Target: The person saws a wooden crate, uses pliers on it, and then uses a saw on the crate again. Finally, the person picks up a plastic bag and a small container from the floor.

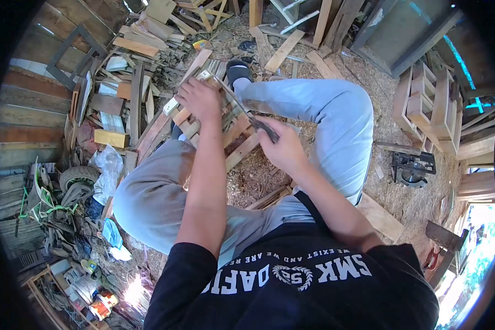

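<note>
Between my legs lies a slatted wooden frame point(237, 131) made of pale and reddish strips. My left hand point(199, 100) is on its far end, fingers bent over the wood and gripping it. In my right hand point(283, 146) is a long, narrow-bladed hand tool point(251, 116), its dark handle inside my closed fingers. The blade points away from me, along the frame's right side, with its tip close to my left hand. Seen nearly edge-on, the tool does not show its exact kind.
A circular saw point(413, 169) sits on the sawdust-covered ground at right, below a wooden crate-like piece point(432, 107). Scrap wood point(143, 47) is piled at far left. A wheel point(78, 179) and plastic bag point(109, 175) lie left of my knee. Loose boards point(284, 52) lie ahead.
</note>
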A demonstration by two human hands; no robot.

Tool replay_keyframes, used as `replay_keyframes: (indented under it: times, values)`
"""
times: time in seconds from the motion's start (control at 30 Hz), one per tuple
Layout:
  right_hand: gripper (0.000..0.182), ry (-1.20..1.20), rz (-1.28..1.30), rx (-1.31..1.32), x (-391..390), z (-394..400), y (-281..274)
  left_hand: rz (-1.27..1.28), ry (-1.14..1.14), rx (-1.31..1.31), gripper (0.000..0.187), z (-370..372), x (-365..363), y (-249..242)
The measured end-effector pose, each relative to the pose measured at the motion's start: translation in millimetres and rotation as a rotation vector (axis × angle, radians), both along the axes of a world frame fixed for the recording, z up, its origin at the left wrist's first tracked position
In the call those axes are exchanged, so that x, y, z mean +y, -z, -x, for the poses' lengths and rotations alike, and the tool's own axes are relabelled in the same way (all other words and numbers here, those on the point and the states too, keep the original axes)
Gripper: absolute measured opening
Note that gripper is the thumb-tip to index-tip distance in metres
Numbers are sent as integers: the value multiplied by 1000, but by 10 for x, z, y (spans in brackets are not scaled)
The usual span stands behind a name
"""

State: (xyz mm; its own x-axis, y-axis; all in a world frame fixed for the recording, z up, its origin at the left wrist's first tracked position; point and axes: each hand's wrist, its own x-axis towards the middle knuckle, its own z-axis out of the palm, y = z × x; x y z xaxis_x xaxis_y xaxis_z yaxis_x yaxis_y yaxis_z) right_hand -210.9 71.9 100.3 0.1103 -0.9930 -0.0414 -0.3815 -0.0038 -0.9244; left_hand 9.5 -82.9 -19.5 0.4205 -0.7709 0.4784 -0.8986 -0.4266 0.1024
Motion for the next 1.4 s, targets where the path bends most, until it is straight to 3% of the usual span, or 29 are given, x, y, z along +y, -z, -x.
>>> replay_keyframes:
  times: [0.03,0.13,0.33,0.4,0.5,0.7,0.8,0.83,0.93,1.1,1.4]
  values:
    - [39,-1,-146,63,16,-33,-87,27,10,17,31,-5,-3,-21]
    - [40,27,59,58,401,186,-119,57,29,15,28,-18,-16,-10]
    - [40,-4,-66,11,36,-58,-66,-14,-9,-9,33,-24,-25,-17]
    - [40,-4,-107,42,234,21,-182,-23,-4,-2,33,-46,-11,-4]
    - [42,-1,-73,8,463,352,-151,35,-11,-3,28,-36,-94,-5]
    - [41,16,16,-4,79,54,-10,-12,5,-31,33,-61,-58,-10]
    - [40,-3,-158,4,442,326,-238,33,-11,-50,33,-34,-71,1]
    - [39,5,12,-3,404,323,-110,5,-12,-35,33,-29,-80,-14]
    - [38,45,15,-8,43,-13,58,-59,-15,4,32,-19,-59,-5]
    - [38,-3,-86,81,404,226,-278,-25,-7,-50,30,-49,-50,33]
    - [39,-18,-22,83,299,148,-96,4,-26,-65,34,-93,-114,117]
